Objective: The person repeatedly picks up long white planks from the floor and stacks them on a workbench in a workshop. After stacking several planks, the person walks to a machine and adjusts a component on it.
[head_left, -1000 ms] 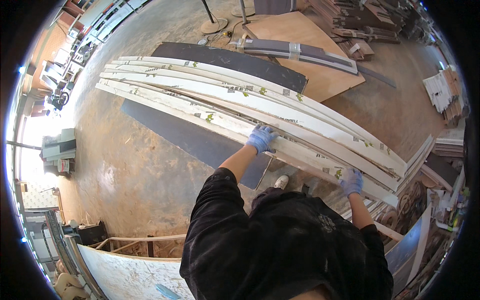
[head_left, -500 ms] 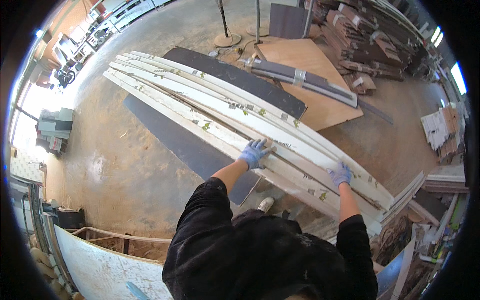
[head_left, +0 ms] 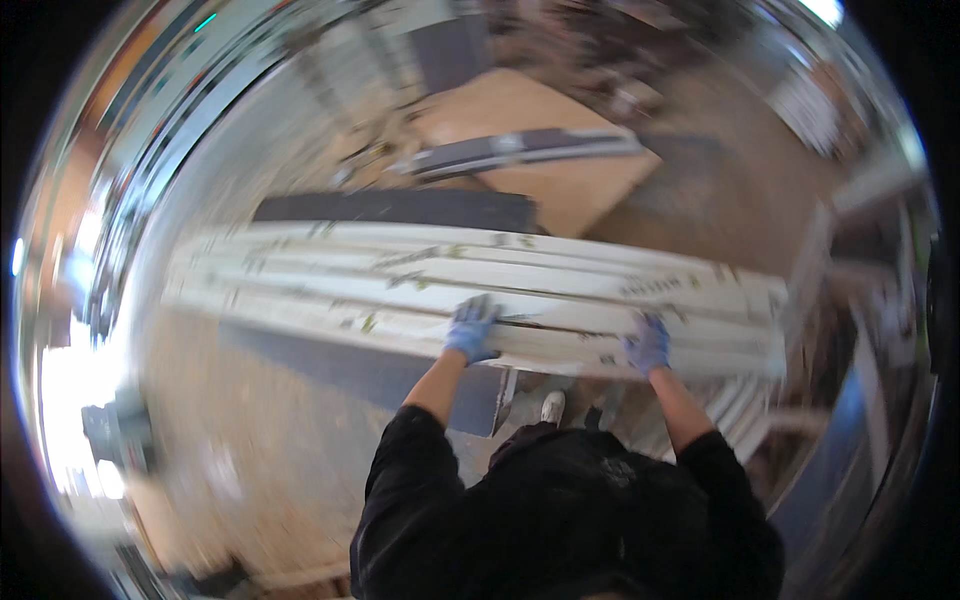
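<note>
White boards (head_left: 560,285): laid alongside
Left hand (head_left: 472,328): rested on them, spread
Right hand (head_left: 648,342): rested there; grip blurred, can't be told

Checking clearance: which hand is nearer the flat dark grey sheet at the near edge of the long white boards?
Left: the blue-gloved left hand is on the white boards, just beyond that dark sheet; the blue-gloved right hand is farther right along them.

Workshop, as I view it remotely: stained bare floor (head_left: 260,430); long white boards (head_left: 600,300), side by side; dark panels (head_left: 400,207); tan sheet (head_left: 590,190); pale stack (head_left: 805,112), blurred.
</note>
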### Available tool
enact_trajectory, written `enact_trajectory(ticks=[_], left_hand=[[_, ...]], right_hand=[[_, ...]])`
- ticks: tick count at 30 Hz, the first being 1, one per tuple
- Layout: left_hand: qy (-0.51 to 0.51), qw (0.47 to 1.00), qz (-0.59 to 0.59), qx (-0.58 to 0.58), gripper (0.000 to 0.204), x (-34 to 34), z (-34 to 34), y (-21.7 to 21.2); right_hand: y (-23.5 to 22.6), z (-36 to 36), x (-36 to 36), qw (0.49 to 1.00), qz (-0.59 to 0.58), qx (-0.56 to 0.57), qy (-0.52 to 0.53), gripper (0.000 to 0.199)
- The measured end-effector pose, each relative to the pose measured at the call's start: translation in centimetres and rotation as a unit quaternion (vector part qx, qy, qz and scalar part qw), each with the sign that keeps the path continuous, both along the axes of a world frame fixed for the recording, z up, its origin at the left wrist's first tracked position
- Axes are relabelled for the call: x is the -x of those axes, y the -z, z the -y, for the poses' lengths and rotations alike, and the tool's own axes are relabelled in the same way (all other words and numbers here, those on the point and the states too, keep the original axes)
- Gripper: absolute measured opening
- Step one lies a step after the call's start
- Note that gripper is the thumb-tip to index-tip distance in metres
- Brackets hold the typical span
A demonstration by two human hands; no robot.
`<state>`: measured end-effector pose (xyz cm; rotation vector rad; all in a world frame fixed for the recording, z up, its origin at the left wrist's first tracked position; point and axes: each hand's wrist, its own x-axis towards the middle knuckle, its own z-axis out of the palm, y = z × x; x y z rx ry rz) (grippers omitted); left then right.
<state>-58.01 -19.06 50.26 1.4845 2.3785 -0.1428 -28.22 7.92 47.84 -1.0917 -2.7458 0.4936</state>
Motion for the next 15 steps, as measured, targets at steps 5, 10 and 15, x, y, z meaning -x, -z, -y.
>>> enact_trajectory(ticks=[5,10,15], left_hand=[[0.072,0.992,-0.032,-0.096,0.09,-6.1,-1.0,2.5],[0.21,0.957,0.132,-0.153,0.077,-18.6,-3.5,5.3],[0.376,0.904,0.198,0.049,0.064,-28.5,-9.9,5.6]], right_hand=[[0.4,5.8,-7.7,0.989,-0.1,-0.056,0.096,0.053],[1.6,12.0,-20.3,0.97,-0.04,0.026,0.24,0.05],[7.4,18.9,-34.3,0.771,0.146,0.374,0.494,0.047]])
